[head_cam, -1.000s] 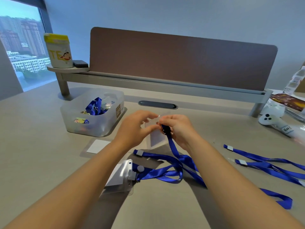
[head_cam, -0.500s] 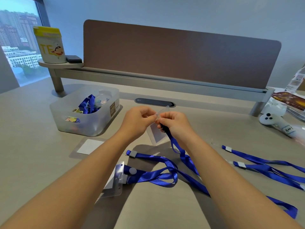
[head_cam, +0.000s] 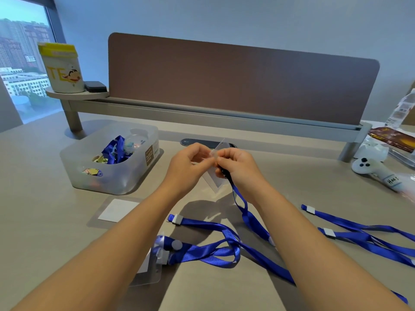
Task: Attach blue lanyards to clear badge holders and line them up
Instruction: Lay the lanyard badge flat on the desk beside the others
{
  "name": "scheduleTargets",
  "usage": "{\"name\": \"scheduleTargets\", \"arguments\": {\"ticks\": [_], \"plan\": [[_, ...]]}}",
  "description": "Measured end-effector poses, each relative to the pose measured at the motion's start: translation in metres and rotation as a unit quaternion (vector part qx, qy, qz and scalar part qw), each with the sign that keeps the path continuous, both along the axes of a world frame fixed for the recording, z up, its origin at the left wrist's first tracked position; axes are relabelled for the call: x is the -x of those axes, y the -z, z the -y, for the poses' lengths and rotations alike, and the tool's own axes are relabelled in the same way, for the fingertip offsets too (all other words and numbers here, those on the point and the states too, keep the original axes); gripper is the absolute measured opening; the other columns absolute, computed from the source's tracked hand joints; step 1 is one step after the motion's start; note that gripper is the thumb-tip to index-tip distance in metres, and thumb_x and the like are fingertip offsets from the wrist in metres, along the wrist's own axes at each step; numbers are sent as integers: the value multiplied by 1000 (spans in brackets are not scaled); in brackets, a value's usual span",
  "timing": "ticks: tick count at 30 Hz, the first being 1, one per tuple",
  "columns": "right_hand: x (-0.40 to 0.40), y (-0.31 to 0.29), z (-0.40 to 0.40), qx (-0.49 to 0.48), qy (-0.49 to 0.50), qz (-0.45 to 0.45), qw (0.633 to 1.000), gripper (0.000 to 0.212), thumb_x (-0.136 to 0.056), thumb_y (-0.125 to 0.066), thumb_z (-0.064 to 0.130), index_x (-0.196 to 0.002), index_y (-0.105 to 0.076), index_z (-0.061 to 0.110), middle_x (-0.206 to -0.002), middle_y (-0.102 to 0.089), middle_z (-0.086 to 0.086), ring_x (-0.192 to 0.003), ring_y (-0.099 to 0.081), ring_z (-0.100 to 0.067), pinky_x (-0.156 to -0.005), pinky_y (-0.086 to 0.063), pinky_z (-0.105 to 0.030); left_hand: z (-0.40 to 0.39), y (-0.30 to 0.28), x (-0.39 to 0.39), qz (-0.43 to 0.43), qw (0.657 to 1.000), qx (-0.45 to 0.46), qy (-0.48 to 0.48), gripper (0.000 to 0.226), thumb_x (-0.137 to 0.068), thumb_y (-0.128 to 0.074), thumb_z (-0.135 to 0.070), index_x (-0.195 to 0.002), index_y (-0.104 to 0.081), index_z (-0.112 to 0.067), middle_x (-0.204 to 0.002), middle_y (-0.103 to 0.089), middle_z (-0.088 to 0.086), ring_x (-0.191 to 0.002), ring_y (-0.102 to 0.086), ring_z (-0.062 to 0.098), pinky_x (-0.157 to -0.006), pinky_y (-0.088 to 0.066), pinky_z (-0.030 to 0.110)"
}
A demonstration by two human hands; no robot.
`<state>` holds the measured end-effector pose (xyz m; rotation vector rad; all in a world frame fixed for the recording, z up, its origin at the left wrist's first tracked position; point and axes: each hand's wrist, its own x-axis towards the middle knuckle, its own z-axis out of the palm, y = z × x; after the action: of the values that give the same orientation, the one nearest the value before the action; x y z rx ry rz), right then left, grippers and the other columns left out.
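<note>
On the desk [head_cam: 45, 221], one holder [head_cam: 150, 269] already wears its lanyard [head_cam: 202, 254]. Above it, the left hand [head_cam: 187, 167] pinches a clear holder [head_cam: 216, 176] and the right hand [head_cam: 238, 167] pinches a lanyard clip [head_cam: 224, 173] at its top edge. The slick plastic could twist, so the clip may miss the slot or the holder drop.

Brown divider panel [head_cam: 242, 86] runs along the desk's back. Yellow-lidded tub [head_cam: 64, 68] + black box [head_cam: 95, 86] at its left end, white controller [head_cam: 372, 170] & water bottle [head_cam: 402, 111] near its right end.
</note>
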<state>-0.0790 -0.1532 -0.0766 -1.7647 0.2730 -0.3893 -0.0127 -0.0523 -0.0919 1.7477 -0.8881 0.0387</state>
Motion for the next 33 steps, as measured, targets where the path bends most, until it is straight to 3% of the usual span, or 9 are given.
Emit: {"name": "scheduleTargets", "arguments": {"ticks": [3, 10, 14, 18, 21, 23, 26, 30, 33], "plan": [[1, -6, 1, -28, 1, 15, 999, 24, -92, -46, 7, -76, -58, 19, -73, -58, -1, -67, -55, -9, -66, -49, -20, -1, 3, 1, 16, 1000, -2, -3, 24, -80, -60, -15, -103, -55, -11, -99, -59, 3, -96, -55, 16, -82, -47, 28], [7, -11, 1, 1, 4, -16, 1000, 11, -88, -56, 15, -76, -56, 17, -67, -56, 2, -49, -48, -8, -44, -40, -15, -9, -7, -1, 35, 993, 75, -85, 14, -83, -55, -9, -95, -61, -5, -92, -60, 4, -88, -56, 19, -70, -45, 20], [7, -10, 14, 36, -25, -74, 996, 12, -84, -61, 11, -74, -57, 17, -67, -58, 0, -46, -45, -9, -46, -39, -17, -9, -17, -10, 49, 988, 86, -119, 13, -85, -52, -9, -95, -60, -5, -88, -55, 0, -73, -49, 5, -62, -43, 18], [0, -4, 40, 74, -15, -131, 989, 16, -82, -60, 5, -70, -55, 15, -61, -52, -1, -47, -41, -11, -48, -36, -19, 4, -18, -26, 80, 983, 72, -149, 15, -85, -51, -4, -95, -61, -2, -98, -65, 15, -85, -52, 18, -72, -43, 29], [-11, 4, 68, 142, 52, -167, 974, 14, -83, -54, 4, -72, -55, 12, -67, -52, -5, -57, -45, -17, -57, -39, -26, 16, -11, -42, 120, 976, 26, -179, 17, -84, -51, -2, -98, -61, 2, -105, -64, 20, -91, -55, 28, -75, -40, 29], [-18, 6, 88, 209, 132, -155, 957, 9, -87, -49, 7, -82, -57, 10, -77, -54, -8, -70, -48, -21, -63, -39, -29, 23, -3, -54, 182, 965, -29, -184, 19, -83, -52, 1, -98, -62, 1, -103, -66, 22, -91, -58, 35, -74, -40, 30], [-25, 6, 107, 287, 210, -123, 927, 18, -93, -44, 12, -100, -59, 6, -90, -57, -9, -79, -48, -19, -58, -37, -25, 33, 13, -70, 288, 938, -122, -152, 19, -76, -58, 8, -91, -66, -1, -84, -70, 23, -75, -63, 39, -65, -47, 34], [-31, 28, 110, 342, 195, -181, 901, 21, -93, -43, 12, -107, -58, 7, -111, -62, -11, -89, -52, -24, -74, -40, -31, 38, 45, -75, 325, 901, -259, -122, 27, -60, -74, 6, -83, -69, -8, -72, -71, 17, -62, -64, 36, -51, -52, 36], [-28, 48, 100, 364, 123, -283, 879, 38, -86, -56, 17, -124, -50, 14, -129, -55, -7, -115, -51, -27, -92, -39, -35, 38, 58, -67, 300, 887, -341, -85, 22, -77, -65, -13, -100, -63, -13, -98, -68, 13, -87, -60, 32, -70, -49, 39]]}}
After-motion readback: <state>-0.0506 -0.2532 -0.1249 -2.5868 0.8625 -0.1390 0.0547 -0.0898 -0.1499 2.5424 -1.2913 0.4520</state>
